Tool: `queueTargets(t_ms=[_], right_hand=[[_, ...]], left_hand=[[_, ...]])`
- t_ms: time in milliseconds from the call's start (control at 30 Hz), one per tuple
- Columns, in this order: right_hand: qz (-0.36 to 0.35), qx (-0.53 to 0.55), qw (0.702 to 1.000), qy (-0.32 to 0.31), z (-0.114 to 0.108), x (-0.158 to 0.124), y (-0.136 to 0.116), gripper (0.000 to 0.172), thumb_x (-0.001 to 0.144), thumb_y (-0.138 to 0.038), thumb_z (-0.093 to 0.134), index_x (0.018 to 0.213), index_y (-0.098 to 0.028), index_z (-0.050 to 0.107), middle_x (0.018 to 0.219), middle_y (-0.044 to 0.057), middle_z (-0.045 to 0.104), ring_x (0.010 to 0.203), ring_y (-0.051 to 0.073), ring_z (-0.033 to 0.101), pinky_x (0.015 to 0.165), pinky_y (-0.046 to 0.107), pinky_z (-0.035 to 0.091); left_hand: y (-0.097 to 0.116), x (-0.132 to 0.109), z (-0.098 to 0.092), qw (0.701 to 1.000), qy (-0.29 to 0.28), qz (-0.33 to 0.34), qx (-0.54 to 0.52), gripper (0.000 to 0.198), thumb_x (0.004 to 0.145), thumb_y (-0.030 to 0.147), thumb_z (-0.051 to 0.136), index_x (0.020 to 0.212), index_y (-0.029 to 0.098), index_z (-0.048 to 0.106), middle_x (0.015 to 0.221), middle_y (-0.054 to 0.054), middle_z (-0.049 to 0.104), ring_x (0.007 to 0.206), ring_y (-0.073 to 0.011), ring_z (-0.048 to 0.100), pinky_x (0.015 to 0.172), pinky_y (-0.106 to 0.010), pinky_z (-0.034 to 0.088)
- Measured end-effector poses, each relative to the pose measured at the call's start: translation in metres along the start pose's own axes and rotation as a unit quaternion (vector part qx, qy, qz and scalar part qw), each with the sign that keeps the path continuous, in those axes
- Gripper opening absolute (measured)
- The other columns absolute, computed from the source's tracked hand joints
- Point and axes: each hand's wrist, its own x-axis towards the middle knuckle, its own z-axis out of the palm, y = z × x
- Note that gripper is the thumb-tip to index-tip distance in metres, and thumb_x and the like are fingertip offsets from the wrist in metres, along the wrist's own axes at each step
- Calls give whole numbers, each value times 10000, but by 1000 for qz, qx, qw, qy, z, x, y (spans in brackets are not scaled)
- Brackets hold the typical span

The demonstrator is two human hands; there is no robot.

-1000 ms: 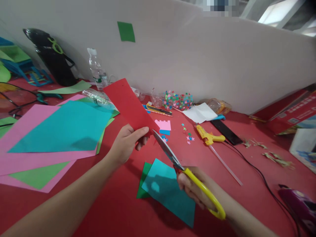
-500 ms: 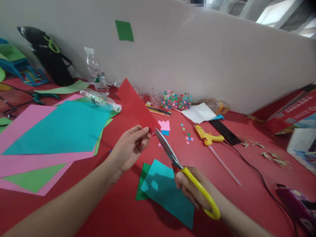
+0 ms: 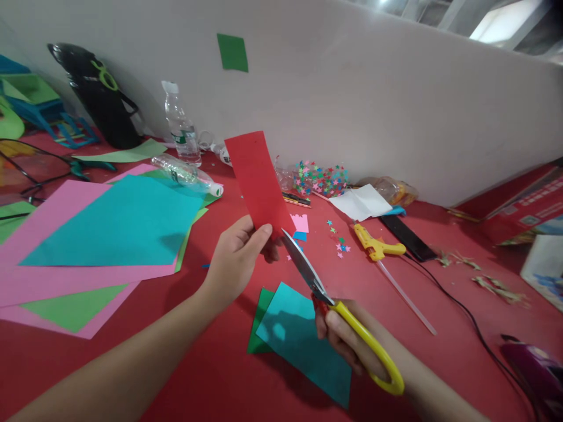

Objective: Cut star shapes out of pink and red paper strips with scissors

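Pinching a rectangular red paper strip (image 3: 259,176) by its lower end in the left hand (image 3: 237,252), raised above a red tabletop (image 3: 211,363). Gripping yellow-handled metal scissors (image 3: 305,268) in the right hand (image 3: 345,337), with blade tips at that same end. Below, a turquoise paper rectangle (image 3: 303,346) atop a dark green paper piece (image 3: 256,344); farther right, a yellow plastic glue gun (image 3: 378,246).

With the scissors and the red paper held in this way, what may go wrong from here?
1. The tips of the scissors are close to the thumb of the left hand, so a slip by the right hand might nick it.
2. The left hand grips the red paper near its lower end; the unsupported upper part may swing and spoil a cut.
3. Red scraps could be hard to spot on the red table.
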Motion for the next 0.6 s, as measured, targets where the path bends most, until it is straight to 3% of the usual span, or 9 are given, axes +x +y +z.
queueTargets(t_ms=[100,300,600], right_hand=[[-8,-3,1000,-12,-1,-1,-3,552,786,-727,468,809,-181,550,440,-73,409,334,79,370,347,190,320],[-35,-55,997,35,5,-3,-6,656,737,-819,403,747,-174,524,423,-80,374,306,61,322,326,189,253],[-26,-18,999,20,6,-10,-9,577,812,-736,427,813,-167,521,447,-96,353,336,56,309,355,177,253]], left_hand=[[2,0,0,1000,-1,16,2,158,883,203,522,765,167,620,599,24,640,541,-106,610,542,-225,502],[2,-2,-1,1000,3,4,13,152,882,225,537,762,163,608,587,11,655,550,-126,624,563,-249,513],[0,0,-1,998,-14,-19,-58,128,869,219,536,788,164,619,630,-15,690,567,-151,647,553,-266,522]])
